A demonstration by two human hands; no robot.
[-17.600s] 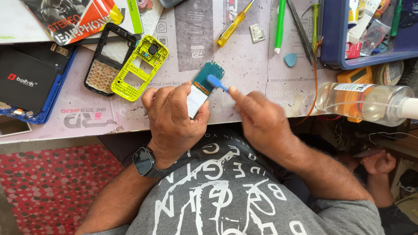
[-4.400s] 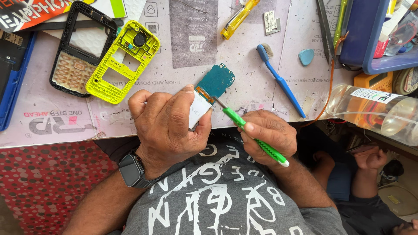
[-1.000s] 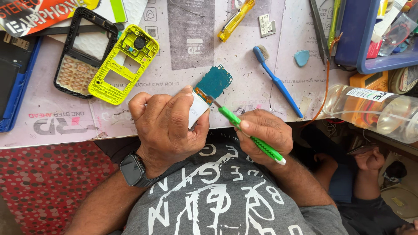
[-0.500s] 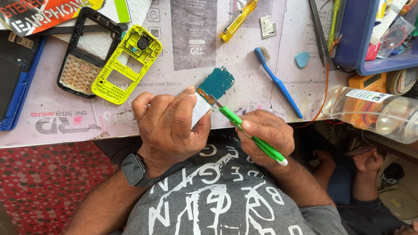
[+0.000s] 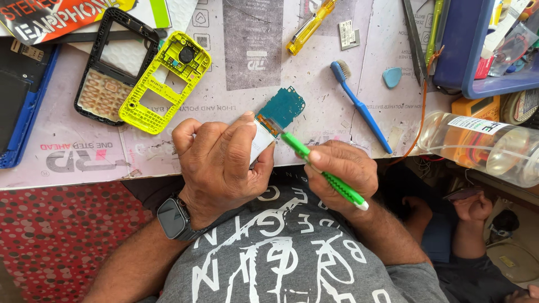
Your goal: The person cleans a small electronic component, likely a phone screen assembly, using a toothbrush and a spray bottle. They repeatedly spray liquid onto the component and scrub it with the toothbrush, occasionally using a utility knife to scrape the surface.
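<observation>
Head camera looks down on a cluttered worktop (image 5: 185, 163) whose near edge runs across the middle of the view. At that near edge the left hand (image 5: 222, 163) is clamped around the white lower end of a small teal phone circuit board (image 5: 282, 109), whose upper end sticks out past the fingertips, tilted toward the far right. The right hand (image 5: 339, 177) is closed in a pen grip on a green-handled tool (image 5: 323, 173), its tip touching the board just where the teal part meets the white part. A dark smartwatch (image 5: 173, 217) sits on the left wrist. Toward the far left corner lie a yellow phone frame (image 5: 165, 81) and, touching it on the left, a black keypad housing (image 5: 109, 70). A blue toothbrush (image 5: 362, 109) lies just beyond the right hand, with a blue guitar-pick-shaped opener (image 5: 392, 77) near it. A yellow-handled screwdriver (image 5: 310, 25) lies at the far edge. A clear plastic bottle (image 5: 483, 147) lies on its side at the right edge, and a blue tray (image 5: 457, 53) fills the far right corner.
</observation>
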